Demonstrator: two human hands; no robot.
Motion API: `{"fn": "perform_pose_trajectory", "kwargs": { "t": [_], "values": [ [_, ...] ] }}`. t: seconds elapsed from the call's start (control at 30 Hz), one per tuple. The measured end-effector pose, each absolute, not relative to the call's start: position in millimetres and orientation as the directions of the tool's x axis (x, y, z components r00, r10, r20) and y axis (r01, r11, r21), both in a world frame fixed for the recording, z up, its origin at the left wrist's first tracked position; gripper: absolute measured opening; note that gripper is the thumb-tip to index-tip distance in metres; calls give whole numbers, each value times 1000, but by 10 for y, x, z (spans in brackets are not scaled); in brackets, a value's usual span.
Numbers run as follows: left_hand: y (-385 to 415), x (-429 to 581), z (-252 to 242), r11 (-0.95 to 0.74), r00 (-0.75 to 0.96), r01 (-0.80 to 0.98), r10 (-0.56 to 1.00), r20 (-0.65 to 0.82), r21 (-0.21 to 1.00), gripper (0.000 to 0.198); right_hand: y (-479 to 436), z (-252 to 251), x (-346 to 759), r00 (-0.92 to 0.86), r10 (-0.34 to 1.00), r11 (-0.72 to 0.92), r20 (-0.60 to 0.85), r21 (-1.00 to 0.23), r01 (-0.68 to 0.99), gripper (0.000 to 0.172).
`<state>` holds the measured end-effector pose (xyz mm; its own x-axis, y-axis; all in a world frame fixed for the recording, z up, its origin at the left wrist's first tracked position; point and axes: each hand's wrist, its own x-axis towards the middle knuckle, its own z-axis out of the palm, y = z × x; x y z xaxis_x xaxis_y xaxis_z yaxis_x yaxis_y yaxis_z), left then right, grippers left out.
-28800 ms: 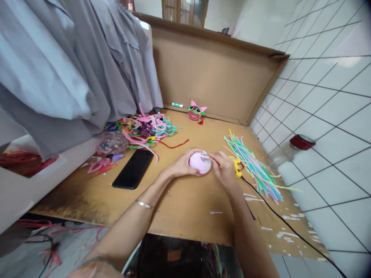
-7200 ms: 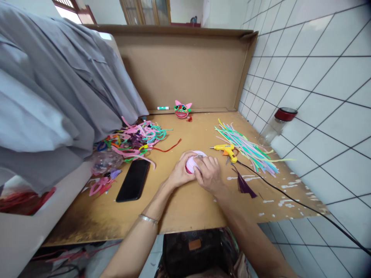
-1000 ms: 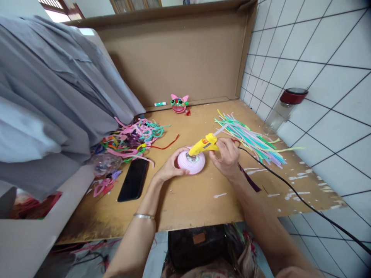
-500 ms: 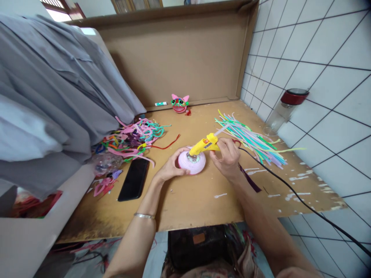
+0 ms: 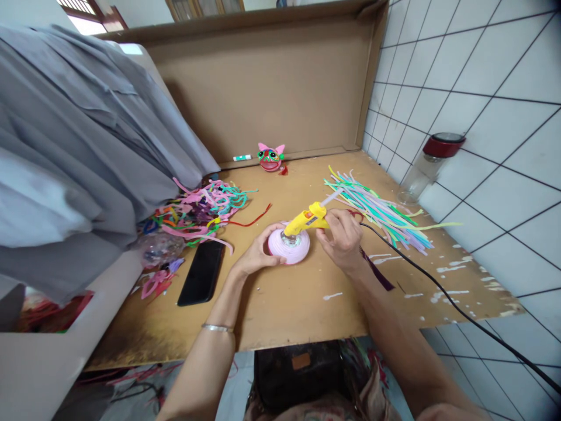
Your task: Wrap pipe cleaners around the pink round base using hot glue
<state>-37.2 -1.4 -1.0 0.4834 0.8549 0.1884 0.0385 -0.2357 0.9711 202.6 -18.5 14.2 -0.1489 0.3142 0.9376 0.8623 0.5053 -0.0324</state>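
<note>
My left hand (image 5: 259, 252) is curled round the left side of a round lilac coiled piece (image 5: 294, 254), which looks wound from pipe cleaners and has a shiny centre. In my right hand (image 5: 342, 237) is a yellow hot glue gun (image 5: 307, 220), with a whitish glue stick (image 5: 332, 197) jutting from its back. The gun's nozzle points down at the centre of the coil; whether it touches is hard to see. A black cord (image 5: 421, 266) trails from the gun to the right. Beside my right wrist lies a dark purple tassel (image 5: 377, 270).
A bundle of pastel pipe cleaners (image 5: 377, 210) lies right, near a glass bottle with a red lid (image 5: 427, 166). Tangled pipe cleaners (image 5: 210, 204) and a black phone (image 5: 201, 273) are left. A pink-eared animal-face ornament (image 5: 270, 158) and a small green-white tube (image 5: 242, 158) stand at the back.
Almost nothing differs. The whole view has shifted very slightly, and both hands keep the same hold on the coil and the glue gun.
</note>
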Motion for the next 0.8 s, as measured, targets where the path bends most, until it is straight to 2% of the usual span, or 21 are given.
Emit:
{"fn": "perform_pose_trajectory", "kwargs": {
  "t": [0.17,0.43,0.57,0.8],
  "values": [
    [-20,-366,-3,-232,488,37,853,185,972,78,-192,154,2021,-157,292,506,943,-13,863,23],
    [-21,-379,-8,-266,491,59,847,204,962,79,-172,115,2037,-102,297,514,950,-68,855,26],
    [-22,-380,-10,-256,490,65,850,192,965,78,-170,116,2041,-107,315,477,943,-60,877,26],
    [-17,-374,-9,-261,488,64,850,198,963,77,-190,160,2021,-153,292,515,944,-20,857,24]
  ]
}}
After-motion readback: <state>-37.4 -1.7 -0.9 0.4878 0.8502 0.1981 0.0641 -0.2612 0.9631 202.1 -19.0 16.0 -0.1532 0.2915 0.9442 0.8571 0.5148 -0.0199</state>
